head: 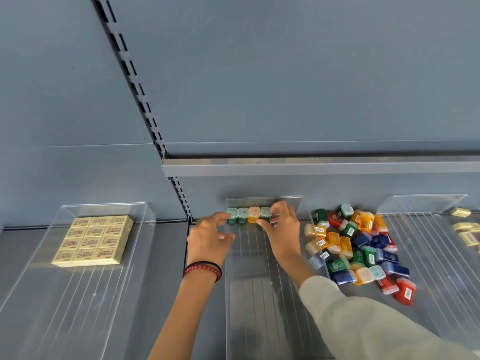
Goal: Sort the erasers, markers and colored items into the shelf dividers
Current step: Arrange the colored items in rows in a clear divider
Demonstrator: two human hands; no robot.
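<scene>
A row of small coloured boxes with clear lids stands at the back of the middle clear divider tray [259, 294]: three green and one orange box [253, 215]. My right hand [281, 227] grips the rightmost green box [265, 213] between thumb and fingers. My left hand [211, 236] reaches to the leftmost green box [232, 215], its fingertips touching the box and its fingers spread. A loose pile of red, blue, green and orange boxes [361, 248] lies on the shelf to the right of the tray.
A left clear tray [39, 294] holds a neat block of yellow erasers [94, 240]. A right clear tray [428, 255] has a few loose yellow erasers [465, 229] at its far end. A grey shelf rail [311, 166] runs above.
</scene>
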